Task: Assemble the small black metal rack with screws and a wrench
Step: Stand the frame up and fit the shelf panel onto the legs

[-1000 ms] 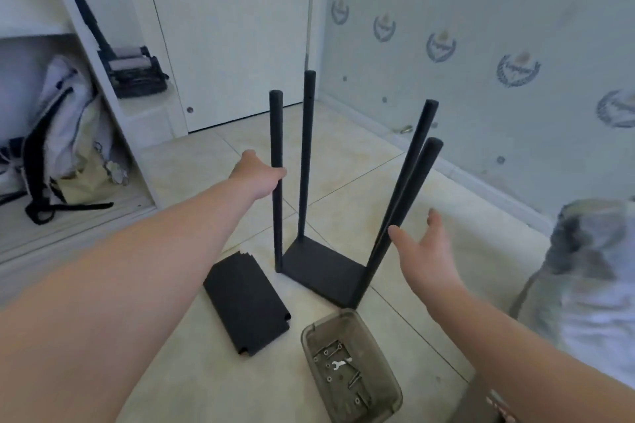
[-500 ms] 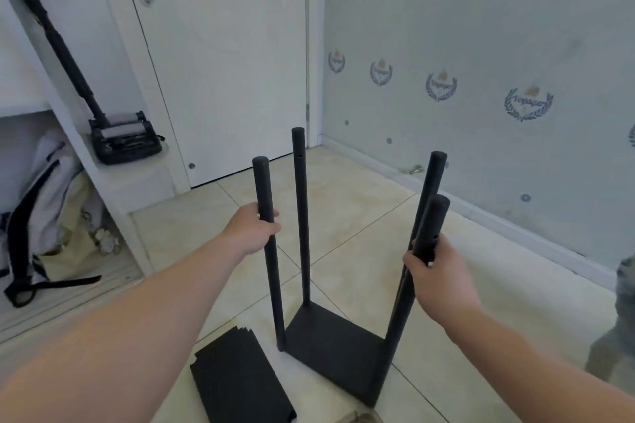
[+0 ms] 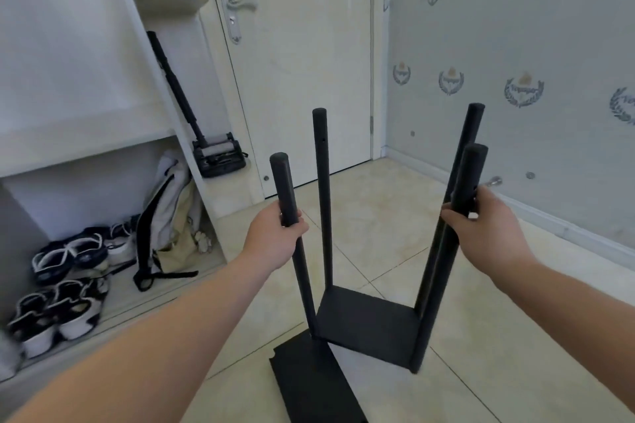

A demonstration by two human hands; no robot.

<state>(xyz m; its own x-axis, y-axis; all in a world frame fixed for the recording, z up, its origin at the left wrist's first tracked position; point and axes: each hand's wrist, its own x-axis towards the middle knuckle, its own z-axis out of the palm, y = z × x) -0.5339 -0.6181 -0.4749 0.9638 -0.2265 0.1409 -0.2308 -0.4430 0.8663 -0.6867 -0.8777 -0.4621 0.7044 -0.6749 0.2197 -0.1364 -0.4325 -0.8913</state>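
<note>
Standing in the lower middle of the frame on the tiled floor point(image 3: 378, 216), the black metal rack point(image 3: 371, 323) shows a flat base panel point(image 3: 364, 330) with four round posts rising from its corners. The left hand point(image 3: 275, 240) is clamped on the near-left post point(image 3: 286, 189), fingers curled round it a little below its capped top. The right hand point(image 3: 481, 230) grips the near-right post point(image 3: 469, 175) in the same way, with its fingers wrapped round the tube and the back of the hand toward the camera. The far-left post point(image 3: 321, 165) and the far-right post point(image 3: 471, 127) stand free between and behind the two hands. All four posts splay slightly outward toward their tops. Whether the base rests fully on the tiles cannot be told.

A loose black panel point(image 3: 309, 385) lies flat on the floor at the bottom centre, its far corner right at the foot of the near-left post.

A pale door point(image 3: 302, 62) with a lever handle point(image 3: 242, 3) fills the upper middle. A wall point(image 3: 515, 27) papered with anchors and wreath crests runs along the right. On the left, a white shelf unit point(image 3: 86, 148) holds a backpack point(image 3: 168, 209), several shoes point(image 3: 68, 257) and a black floor sweeper point(image 3: 220, 154).
</note>
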